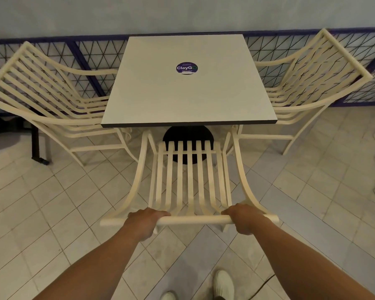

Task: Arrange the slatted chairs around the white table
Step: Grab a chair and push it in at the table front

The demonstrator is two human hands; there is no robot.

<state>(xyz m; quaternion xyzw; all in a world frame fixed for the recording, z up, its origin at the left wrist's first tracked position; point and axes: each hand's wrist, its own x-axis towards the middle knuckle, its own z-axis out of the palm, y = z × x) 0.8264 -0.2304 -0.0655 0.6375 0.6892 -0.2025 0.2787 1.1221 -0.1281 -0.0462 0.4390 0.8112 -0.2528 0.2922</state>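
Observation:
A square white table (188, 98) with a round purple sticker (186, 68) stands against the far railing. A cream slatted chair (189, 180) faces it on the near side, its seat front tucked under the table edge. My left hand (144, 221) and my right hand (246, 217) both grip the chair's top rail (195, 219), fingers curled over it. Another slatted chair (48, 92) stands at the table's left side. A third slatted chair (307, 83) stands at the right side. Both side chairs reach under the tabletop.
A dark round table base (187, 135) shows beneath the tabletop. A purple-framed wire railing (91, 61) runs behind everything. A black post foot (38, 148) stands at the left. My white shoes (223, 284) are on the tiled floor (52, 213).

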